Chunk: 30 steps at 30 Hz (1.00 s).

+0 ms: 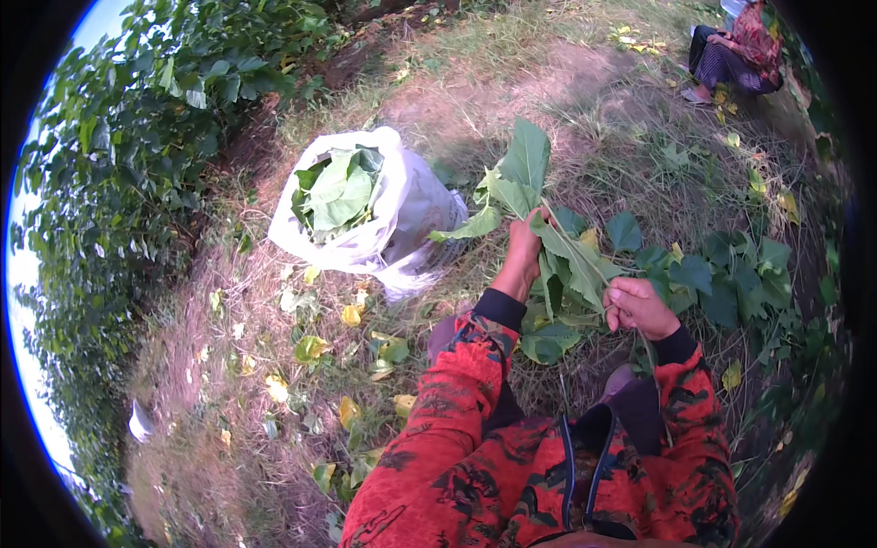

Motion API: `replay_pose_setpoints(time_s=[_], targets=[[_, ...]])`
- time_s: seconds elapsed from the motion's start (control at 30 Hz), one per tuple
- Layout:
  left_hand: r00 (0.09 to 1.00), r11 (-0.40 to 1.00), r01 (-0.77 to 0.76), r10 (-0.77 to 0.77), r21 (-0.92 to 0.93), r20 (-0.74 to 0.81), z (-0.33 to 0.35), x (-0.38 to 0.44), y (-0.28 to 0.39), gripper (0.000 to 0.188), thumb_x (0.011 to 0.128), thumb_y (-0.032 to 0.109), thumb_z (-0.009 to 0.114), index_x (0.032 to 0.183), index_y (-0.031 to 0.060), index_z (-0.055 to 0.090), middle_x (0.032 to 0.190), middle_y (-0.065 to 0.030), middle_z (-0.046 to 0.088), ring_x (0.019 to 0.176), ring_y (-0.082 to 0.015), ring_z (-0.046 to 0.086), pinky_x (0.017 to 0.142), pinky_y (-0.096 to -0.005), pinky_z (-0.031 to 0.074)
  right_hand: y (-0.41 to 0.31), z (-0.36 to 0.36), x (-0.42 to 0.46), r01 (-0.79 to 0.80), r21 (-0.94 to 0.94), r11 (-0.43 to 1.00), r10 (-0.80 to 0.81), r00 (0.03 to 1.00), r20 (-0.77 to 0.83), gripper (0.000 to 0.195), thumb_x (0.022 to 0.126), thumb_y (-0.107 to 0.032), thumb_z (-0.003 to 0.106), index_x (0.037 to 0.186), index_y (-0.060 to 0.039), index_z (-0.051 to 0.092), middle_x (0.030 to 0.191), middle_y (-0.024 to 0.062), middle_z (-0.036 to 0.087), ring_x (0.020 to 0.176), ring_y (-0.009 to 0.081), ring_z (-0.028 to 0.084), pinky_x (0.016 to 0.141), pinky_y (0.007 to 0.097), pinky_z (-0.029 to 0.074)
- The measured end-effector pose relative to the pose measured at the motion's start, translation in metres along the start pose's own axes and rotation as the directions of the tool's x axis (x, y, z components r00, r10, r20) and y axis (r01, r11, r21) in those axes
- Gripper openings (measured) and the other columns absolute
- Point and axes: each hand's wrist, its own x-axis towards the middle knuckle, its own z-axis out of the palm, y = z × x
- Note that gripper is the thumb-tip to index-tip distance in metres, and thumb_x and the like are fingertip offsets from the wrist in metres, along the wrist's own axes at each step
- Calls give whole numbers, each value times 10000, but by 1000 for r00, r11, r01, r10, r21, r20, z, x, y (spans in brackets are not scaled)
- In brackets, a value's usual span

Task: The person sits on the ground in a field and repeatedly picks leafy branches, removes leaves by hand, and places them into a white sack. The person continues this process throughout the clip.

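A thin leafy branch (574, 241) with large green leaves runs between my two hands. My left hand (525, 248) is closed around its upper part, where broad leaves (524, 168) fan out above the fingers. Lower down the stem, my right hand (638, 308) pinches it, and the thin end trails down past my right cuff. Leaves hang between the hands and hide some of the left fingers. To the left of my left hand stands a white woven sack (428, 198), its mouth rolled outward. Picked green leaves (339, 192) fill it near the rim.
Cut leafy branches (719, 274) lie on the grass to the right. Yellow fallen leaves (351, 315) dot the dry ground at the left. Dense leafy bushes (137, 157) line the left side. Another person (736, 55) sits on the ground at the upper right.
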Motion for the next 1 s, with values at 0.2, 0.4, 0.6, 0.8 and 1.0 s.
replay_pose_setpoints(time_s=[0.2, 0.4, 0.6, 0.8, 1.0], targets=[[937, 923, -347, 332, 166, 113, -26, -16, 95, 234, 868, 229, 591, 732, 38, 591, 657, -12, 550, 547, -100, 510, 499, -243, 397, -6, -28, -18, 128, 88, 988, -109, 976, -189, 239, 997, -222, 440, 885, -32, 533, 623, 104, 601, 369, 46, 353, 403, 185, 311], [458, 453, -846, 887, 280, -52, -91, -33, 273, 226, 926, 195, 562, 807, 10, 613, 742, -25, 578, 636, -95, 525, 581, -250, 429, -11, -29, -19, 165, 108, 980, -137, 964, -229, 188, 967, -201, 463, 890, -47, 539, 624, 106, 605, 388, 48, 370, 395, 193, 298], [450, -109, 166, 893, 980, 23, -218, 15, 292, 302, 893, 281, 527, 941, 4, 637, 880, -234, 662, 855, -418, 629, 777, -479, 475, -6, -25, -1, 156, 86, 984, -139, 974, -178, 205, 956, -228, 492, 906, -37, 550, 644, 132, 615, 387, 51, 370, 396, 192, 303], [877, -611, 404, 469, 680, -100, -301, 54, 236, 261, 832, 185, 499, 968, 59, 683, 1001, -203, 681, 940, -324, 673, 806, -430, 533, -6, -17, 13, 101, 52, 994, -87, 972, -219, 238, 977, -233, 469, 878, -28, 538, 636, 140, 622, 368, 46, 342, 403, 207, 319], [940, -626, 324, 296, 709, -168, -300, 81, 236, 315, 867, 165, 457, 1022, 40, 700, 1085, -184, 670, 1026, -311, 653, 869, -405, 521, -6, -13, 26, 154, 51, 987, -135, 955, -265, 234, 999, -225, 445, 913, -32, 546, 646, 125, 620, 370, 40, 352, 418, 200, 327]])
